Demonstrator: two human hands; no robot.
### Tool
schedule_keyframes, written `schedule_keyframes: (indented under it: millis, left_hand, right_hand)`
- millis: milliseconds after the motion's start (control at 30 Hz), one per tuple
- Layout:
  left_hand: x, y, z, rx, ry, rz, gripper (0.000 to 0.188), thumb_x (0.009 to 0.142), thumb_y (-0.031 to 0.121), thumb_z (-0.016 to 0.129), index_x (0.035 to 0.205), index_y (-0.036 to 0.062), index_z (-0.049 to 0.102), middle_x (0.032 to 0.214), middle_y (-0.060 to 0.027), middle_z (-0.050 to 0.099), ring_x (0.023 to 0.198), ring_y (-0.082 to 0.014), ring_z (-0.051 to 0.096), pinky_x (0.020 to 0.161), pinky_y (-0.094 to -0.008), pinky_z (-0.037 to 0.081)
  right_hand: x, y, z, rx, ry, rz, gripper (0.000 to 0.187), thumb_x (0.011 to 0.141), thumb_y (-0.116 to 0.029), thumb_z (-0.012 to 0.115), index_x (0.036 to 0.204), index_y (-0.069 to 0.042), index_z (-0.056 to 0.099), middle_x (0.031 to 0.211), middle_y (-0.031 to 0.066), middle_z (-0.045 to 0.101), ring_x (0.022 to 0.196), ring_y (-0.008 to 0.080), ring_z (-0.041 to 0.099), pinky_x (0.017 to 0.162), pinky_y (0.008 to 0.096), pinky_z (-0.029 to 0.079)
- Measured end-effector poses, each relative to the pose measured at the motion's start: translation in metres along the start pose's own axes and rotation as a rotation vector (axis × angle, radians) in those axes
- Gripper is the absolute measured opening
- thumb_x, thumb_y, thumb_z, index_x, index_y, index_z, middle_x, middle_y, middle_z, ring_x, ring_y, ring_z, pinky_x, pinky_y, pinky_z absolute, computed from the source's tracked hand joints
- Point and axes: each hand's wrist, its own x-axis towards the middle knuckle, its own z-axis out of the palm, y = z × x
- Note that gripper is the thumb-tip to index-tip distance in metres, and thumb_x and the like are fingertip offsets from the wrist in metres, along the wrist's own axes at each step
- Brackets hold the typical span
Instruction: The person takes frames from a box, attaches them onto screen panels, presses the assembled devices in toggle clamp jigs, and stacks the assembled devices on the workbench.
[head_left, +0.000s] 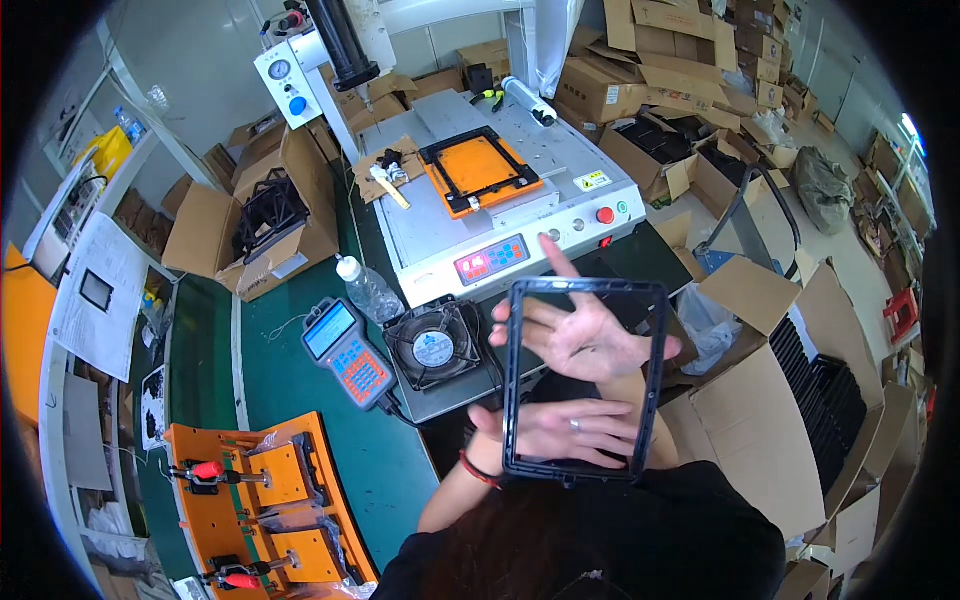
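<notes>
My left hand [570, 432], red band at the wrist and ring on a finger, holds a black rectangular frame [515, 380] at its lower left side. The thumb is outside the bar; the fingers stretch behind the opening. Through that opening shows my right hand [592, 340], palm up with fingers spread. Its index finger points up at the front panel of a benchtop machine [440, 285], overlapping a round button; contact cannot be told. Its thumb lies by the frame's right bar. On the machine's bed, another black frame [480, 165] sits in an orange fixture [475, 180].
Left of the machine are a fan [432, 347], a handheld keypad controller [350, 353] and a clear bottle [370, 290]. An orange clamp fixture [270, 500] stands at lower left. Cartons of black frames flank me, one box [270, 215] left, another [755, 430] right. A dispensing head [345, 50] hangs above.
</notes>
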Motion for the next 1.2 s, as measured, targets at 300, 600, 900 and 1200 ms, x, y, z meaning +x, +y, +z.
schedule_keyframes:
  millis: [300, 600, 900, 1200]
  left_hand:
    - [0.021, -0.029, 0.03, -0.258, 0.135, 0.348, 0.152, 0.038, 0.08, 0.072, 0.147, 0.0, 0.003, 0.148, -0.0252, 0.02, 0.134, -0.0398, 0.029, 0.111, -0.0508, 0.023]
    - [-0.012, 0.066, 0.071, 0.106, 0.395, 1.033, 0.134, 0.057, 0.067, 0.077, 0.144, -0.005, 0.005, 0.146, -0.0162, 0.026, 0.13, -0.034, 0.032, 0.113, -0.0475, 0.023]
    - [-0.037, 0.085, 0.096, 0.04, 0.44, 1.257, 0.124, 0.065, 0.053, 0.08, 0.142, -0.0083, 0.005, 0.143, -0.0207, 0.024, 0.134, -0.0341, 0.024, 0.118, -0.0419, 0.015]
    - [-0.029, 0.086, 0.082, 0.061, 0.498, 1.188, 0.128, 0.062, 0.06, 0.078, 0.142, -0.008, 0.005, 0.144, -0.0212, 0.023, 0.134, -0.0337, 0.025, 0.115, -0.0432, 0.016]
  right_hand:
    - [-0.005, 0.017, -0.007, 0.119, -0.149, 0.078, 0.151, 0.044, -0.085, 0.066, 0.145, -0.019, -0.024, 0.144, 0.0381, 0.016, 0.138, 0.047, 0.018, 0.111, 0.0564, 0.009]
    - [-0.023, -0.068, -0.174, -2.286, 1.135, -0.102, 0.067, 0.087, -0.037, 0.059, 0.137, 0.001, 0.035, 0.141, 0.0266, 0.036, 0.127, 0.0394, 0.041, 0.1, 0.0506, 0.034]
    - [-0.054, -0.071, -0.241, -2.251, 1.0, 0.004, 0.055, 0.099, -0.036, 0.037, 0.14, 0.002, 0.034, 0.146, 0.0204, 0.033, 0.135, 0.0352, 0.033, 0.108, 0.044, 0.031]
    - [-0.067, -0.085, -0.209, -2.349, 0.99, 0.158, 0.051, 0.097, -0.028, 0.045, 0.141, -0.004, 0.034, 0.142, 0.0204, 0.039, 0.131, 0.0357, 0.038, 0.105, 0.0443, 0.034]
